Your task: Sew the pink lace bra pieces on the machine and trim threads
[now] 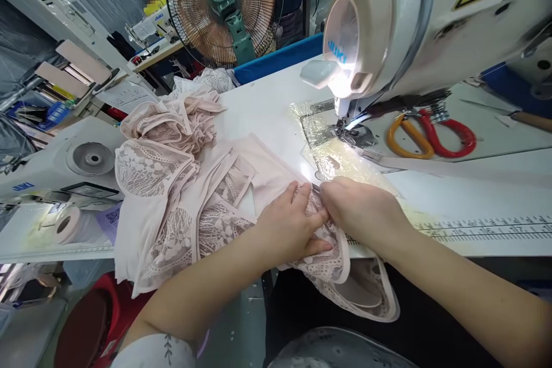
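A pale pink lace bra [328, 264] lies at the table's front edge, one cup hanging over it towards my lap. My left hand [291, 221] presses and pinches its edge, fingers bent over the lace. Close beside it, my right hand [366, 207] is closed in a fist. A small dark metal tip pokes out of that fist towards my left fingertips; the rest of this tool is hidden. Just beyond both hands is the lit needle area [345, 126] of a sewing machine [388, 29]. No cloth from my hands reaches under the presser foot.
Several similar bras [164, 184] are heaped on the left. Scissors [431, 135] with orange and red handles lie right of the needle, near a wooden-handled pointed tool [528, 119]. A ruler strip [483, 229] runs along the front edge. A fan [224, 8] stands behind.
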Motion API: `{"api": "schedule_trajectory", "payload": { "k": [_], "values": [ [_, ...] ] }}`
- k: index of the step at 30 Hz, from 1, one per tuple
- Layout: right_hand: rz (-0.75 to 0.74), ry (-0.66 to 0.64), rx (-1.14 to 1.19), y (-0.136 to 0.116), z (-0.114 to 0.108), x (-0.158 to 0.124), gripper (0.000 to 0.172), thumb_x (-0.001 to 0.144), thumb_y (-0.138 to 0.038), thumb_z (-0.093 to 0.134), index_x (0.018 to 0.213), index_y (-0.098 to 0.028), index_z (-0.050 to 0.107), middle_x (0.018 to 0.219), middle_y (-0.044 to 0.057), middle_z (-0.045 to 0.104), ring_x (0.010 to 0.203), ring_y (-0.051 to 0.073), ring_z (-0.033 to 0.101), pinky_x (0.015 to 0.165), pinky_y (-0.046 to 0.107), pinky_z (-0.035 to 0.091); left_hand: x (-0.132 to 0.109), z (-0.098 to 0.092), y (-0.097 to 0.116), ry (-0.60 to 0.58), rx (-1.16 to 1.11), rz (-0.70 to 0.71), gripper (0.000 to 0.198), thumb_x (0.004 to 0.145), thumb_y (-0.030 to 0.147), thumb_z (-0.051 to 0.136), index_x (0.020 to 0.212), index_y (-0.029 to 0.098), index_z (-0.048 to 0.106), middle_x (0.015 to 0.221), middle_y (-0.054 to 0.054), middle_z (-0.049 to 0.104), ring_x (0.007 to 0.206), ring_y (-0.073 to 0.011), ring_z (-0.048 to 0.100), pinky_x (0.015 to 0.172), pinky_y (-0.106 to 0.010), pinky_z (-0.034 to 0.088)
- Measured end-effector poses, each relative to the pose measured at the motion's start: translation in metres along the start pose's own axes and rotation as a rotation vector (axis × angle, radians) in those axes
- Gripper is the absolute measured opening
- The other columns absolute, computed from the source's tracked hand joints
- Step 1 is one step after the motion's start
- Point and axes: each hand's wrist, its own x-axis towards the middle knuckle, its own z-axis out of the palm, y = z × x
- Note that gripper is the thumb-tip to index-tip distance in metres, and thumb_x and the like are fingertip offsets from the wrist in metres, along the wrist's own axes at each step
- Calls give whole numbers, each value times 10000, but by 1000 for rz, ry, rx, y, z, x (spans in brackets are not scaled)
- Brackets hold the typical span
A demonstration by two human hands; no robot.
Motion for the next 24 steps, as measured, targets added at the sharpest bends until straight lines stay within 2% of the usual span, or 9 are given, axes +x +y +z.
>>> {"api": "schedule_trajectory", "payload": {
  "k": [6, 11, 15, 17, 20, 24],
  "values": [
    [-50, -53, -39, 1, -2, 3, 121, 813, -98, 469, 734, -157, 539, 689, 21, 458, 557, 124, 335, 496, 257, 179, 1, -3, 0, -24, -2, 1, 645, 896, 601, 471, 1332, 129, 530, 1473, -250, 361, 1383, -406, 311, 1115, -493, 310],
    [-67, -61, -78, 9, -2, -9, 150, 774, -62, 472, 676, -168, 514, 630, 11, 434, 523, 125, 340, 488, 271, 157, 1, 2, 0, -11, -26, -26, 686, 882, 618, 486, 1419, 194, 425, 1485, -228, 350, 1376, -427, 309, 1059, -521, 363],
    [-111, 6, -82, 20, 2, -25, 179, 699, -28, 483, 608, -181, 467, 568, -10, 386, 487, 118, 328, 481, 273, 135, 0, 3, 0, -18, -48, -35, 684, 883, 617, 485, 1437, 225, 398, 1491, -231, 332, 1375, -445, 297, 1033, -524, 386],
    [-119, 68, -64, 22, 2, -27, 190, 731, -64, 472, 591, -190, 444, 551, -20, 347, 470, 114, 294, 472, 268, 129, 0, 3, 0, -18, -52, -36, 681, 882, 615, 487, 1432, 222, 406, 1490, -237, 329, 1375, -446, 298, 1039, -525, 381],
    [-72, 78, -37, 17, 0, -20, 208, 795, -130, 453, 598, -192, 436, 562, -26, 320, 480, 112, 274, 467, 255, 144, 0, 2, 1, -23, -46, -34, 693, 881, 617, 486, 1431, 203, 411, 1489, -245, 327, 1381, -444, 289, 1063, -524, 359],
    [-31, -16, -15, 4, -3, -1, 153, 772, -102, 472, 643, -183, 454, 620, -21, 364, 515, 107, 292, 485, 242, 187, 0, 1, 1, -18, -40, -17, 665, 885, 615, 477, 1375, 165, 487, 1487, -245, 336, 1390, -427, 282, 1099, -513, 325]
  ]
}}
